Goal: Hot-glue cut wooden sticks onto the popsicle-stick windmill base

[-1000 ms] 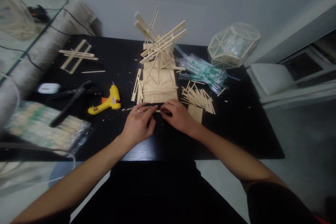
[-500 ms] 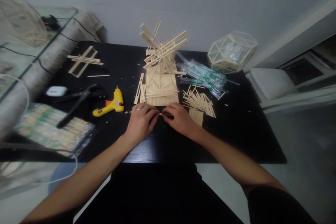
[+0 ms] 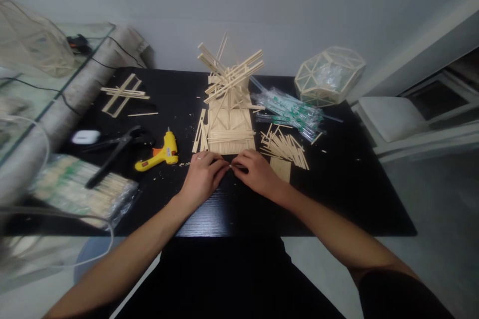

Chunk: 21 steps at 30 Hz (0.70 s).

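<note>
My left hand (image 3: 202, 173) and my right hand (image 3: 257, 172) meet just above the black table, fingertips almost touching. Between them they pinch a small pale piece of wooden stick (image 3: 230, 166), mostly covered by the fingers. Right behind the hands stands a windmill-like model (image 3: 231, 109) made of wooden sticks, with crossed blades at its top. A few joined sticks (image 3: 200, 132) lie along its left side. To the right is a loose pile of short sticks (image 3: 286, 147), and a flat wooden panel (image 3: 280, 169) lies near my right wrist.
On the left are a yellow glue gun (image 3: 159, 153), black-handled cutters (image 3: 116, 152), a white case (image 3: 86, 137), a bag of sticks (image 3: 75, 184) and a stick cross frame (image 3: 125, 94). Plastic-wrapped glue sticks (image 3: 290, 109) and a polyhedron frame (image 3: 329, 76) sit at the back right.
The view has shifted slightly, so the scene sits a little lower in the picture. Both hands keep their pinch at nearly the same spot, and the pale piece has turned a little.
</note>
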Each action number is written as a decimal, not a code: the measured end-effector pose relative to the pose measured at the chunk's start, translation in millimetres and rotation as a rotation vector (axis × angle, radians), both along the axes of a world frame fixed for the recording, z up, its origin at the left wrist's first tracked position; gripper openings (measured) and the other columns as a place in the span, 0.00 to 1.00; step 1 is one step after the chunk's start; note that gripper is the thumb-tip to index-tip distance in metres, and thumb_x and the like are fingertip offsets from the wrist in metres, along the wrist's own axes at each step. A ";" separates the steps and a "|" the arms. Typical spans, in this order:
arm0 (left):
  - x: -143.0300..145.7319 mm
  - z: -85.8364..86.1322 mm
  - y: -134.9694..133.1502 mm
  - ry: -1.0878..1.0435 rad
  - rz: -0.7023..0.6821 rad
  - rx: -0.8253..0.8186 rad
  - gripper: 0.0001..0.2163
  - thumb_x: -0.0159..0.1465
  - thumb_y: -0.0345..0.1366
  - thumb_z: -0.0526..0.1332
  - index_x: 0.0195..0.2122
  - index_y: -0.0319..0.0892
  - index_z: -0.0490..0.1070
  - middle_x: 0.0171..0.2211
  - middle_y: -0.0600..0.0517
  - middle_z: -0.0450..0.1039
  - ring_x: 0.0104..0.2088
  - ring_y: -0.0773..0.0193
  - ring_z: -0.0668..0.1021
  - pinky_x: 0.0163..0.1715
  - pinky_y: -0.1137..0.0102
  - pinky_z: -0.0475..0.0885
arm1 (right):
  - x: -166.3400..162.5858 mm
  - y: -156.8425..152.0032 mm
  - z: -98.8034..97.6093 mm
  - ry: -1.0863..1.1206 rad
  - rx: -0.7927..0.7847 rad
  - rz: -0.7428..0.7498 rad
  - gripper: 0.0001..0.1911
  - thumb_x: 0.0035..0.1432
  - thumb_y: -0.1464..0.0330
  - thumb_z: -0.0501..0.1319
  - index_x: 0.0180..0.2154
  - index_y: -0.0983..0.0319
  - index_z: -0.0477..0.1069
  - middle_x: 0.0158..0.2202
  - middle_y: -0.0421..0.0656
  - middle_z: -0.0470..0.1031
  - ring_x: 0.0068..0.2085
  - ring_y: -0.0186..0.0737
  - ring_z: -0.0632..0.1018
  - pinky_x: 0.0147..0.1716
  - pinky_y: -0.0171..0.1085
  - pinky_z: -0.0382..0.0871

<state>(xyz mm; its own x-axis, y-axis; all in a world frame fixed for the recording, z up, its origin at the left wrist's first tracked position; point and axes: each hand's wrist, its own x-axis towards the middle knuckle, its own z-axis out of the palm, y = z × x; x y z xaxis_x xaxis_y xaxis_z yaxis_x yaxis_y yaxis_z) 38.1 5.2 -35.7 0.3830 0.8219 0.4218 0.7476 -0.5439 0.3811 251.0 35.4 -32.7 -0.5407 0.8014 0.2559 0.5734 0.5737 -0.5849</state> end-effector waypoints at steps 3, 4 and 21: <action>0.9 0.9 1.2 0.007 -0.001 -0.009 0.08 0.74 0.36 0.62 0.43 0.45 0.81 0.42 0.48 0.80 0.44 0.54 0.77 0.46 0.57 0.68 | -0.5 0.3 0.9 0.001 -0.001 -0.007 0.03 0.66 0.74 0.67 0.39 0.62 0.80 0.37 0.45 0.78 0.42 0.44 0.78 0.48 0.43 0.72; 1.5 1.9 1.6 0.007 -0.002 -0.012 0.08 0.74 0.36 0.62 0.42 0.45 0.81 0.42 0.48 0.80 0.44 0.54 0.77 0.46 0.57 0.68 | -0.5 0.4 1.3 0.004 -0.007 -0.007 0.03 0.66 0.74 0.67 0.39 0.61 0.80 0.37 0.45 0.78 0.42 0.44 0.78 0.48 0.43 0.72; 0.6 3.0 3.0 -0.003 -0.006 -0.038 0.07 0.74 0.35 0.62 0.43 0.44 0.81 0.42 0.48 0.80 0.43 0.54 0.78 0.46 0.58 0.69 | 2.8 0.7 5.0 0.018 -0.048 -0.002 0.03 0.65 0.75 0.68 0.39 0.62 0.81 0.38 0.45 0.79 0.42 0.44 0.79 0.47 0.43 0.73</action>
